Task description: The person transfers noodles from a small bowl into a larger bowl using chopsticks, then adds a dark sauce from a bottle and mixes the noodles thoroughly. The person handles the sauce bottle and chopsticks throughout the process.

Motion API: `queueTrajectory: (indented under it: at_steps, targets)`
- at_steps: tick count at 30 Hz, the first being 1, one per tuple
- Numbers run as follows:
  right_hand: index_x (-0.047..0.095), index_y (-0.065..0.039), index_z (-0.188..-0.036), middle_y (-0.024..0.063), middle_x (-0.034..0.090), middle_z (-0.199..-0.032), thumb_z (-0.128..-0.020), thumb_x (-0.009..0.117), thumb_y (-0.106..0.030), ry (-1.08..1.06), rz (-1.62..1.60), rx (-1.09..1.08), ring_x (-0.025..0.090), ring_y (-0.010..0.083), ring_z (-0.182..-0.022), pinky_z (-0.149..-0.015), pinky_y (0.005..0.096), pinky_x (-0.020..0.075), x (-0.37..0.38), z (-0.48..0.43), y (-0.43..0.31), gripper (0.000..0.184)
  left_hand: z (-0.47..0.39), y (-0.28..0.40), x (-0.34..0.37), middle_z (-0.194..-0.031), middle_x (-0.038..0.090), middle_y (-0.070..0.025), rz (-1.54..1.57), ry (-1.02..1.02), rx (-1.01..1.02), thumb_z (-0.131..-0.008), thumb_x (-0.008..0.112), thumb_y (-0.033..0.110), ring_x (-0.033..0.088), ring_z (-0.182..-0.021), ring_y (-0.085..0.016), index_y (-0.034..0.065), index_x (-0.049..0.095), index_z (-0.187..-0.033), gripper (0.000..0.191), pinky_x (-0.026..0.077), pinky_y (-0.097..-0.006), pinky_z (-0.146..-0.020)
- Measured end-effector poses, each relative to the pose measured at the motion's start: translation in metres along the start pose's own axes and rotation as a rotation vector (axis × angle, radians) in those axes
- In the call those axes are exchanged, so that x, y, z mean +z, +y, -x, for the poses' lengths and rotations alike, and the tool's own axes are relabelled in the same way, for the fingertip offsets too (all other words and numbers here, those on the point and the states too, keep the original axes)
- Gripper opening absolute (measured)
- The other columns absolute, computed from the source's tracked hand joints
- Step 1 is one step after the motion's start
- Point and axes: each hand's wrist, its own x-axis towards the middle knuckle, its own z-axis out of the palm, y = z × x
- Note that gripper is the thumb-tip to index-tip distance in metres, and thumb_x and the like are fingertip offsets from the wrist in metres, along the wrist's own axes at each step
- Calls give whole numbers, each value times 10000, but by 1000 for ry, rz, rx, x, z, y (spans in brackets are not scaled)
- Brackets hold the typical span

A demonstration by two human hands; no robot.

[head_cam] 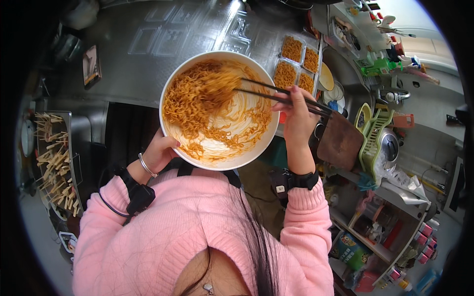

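Note:
My left hand grips the near-left rim of a large white bowl, thumb over the edge. Inside, sauced noodles are heaped at the left, with loose strands and orange sauce smeared across the base. My right hand holds a pair of dark chopsticks over the bowl's right rim. Their tips reach into the noodles, where a blurred clump shows motion. Behind the bowl at the right, clear plastic containers filled with similar noodles stand together on the steel worktop.
Several clear plastic containers lie on the steel worktop, with a phone to their left. Skewers fill a metal tray at far left. On the right are a sink, a brown board and a green rack.

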Motion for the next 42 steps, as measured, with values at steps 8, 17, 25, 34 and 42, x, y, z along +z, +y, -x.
queueTrajectory:
  at_steps: [8,17,25,34,42]
  targets:
    - [584,50,-894,132,629,-809,-857,507,-75,-303,197,231,610,167,-630,-592,253,501,10,44,-31,151,0,0,-2,-1125,509,-155,113,48,-65,-679,497,65,560,-986,-263,1,328,-1235,585,524,-387,-776]
    - [604,43,-909,112,628,-783,-836,537,-49,-316,202,226,601,151,-643,-600,245,480,4,51,-16,135,2,-5,0,-1134,506,-150,51,-7,-56,-665,532,71,555,-999,-257,1,327,-1237,612,514,-384,-791]
    - [596,48,-907,102,633,-785,-851,518,-75,-232,161,47,595,138,-611,-594,232,472,1,45,-2,156,5,-9,-1,-1115,506,-149,-43,17,-7,-653,557,73,566,-972,-242,-3,325,-1229,626,528,-358,-757]
    - [590,39,-883,96,623,-758,-867,505,-90,-18,214,28,595,158,-618,-578,260,492,-4,40,-9,155,11,-9,-8,-1127,501,-140,-50,52,0,-664,545,56,550,-1002,-245,11,304,-1246,632,519,-367,-780]
    - [596,58,-907,124,636,-789,-846,529,-37,-206,317,-33,606,149,-625,-583,233,488,-34,58,-25,131,14,-5,-12,-1136,507,-154,16,74,-40,-660,522,76,555,-997,-257,-4,332,-1236,612,514,-383,-790]
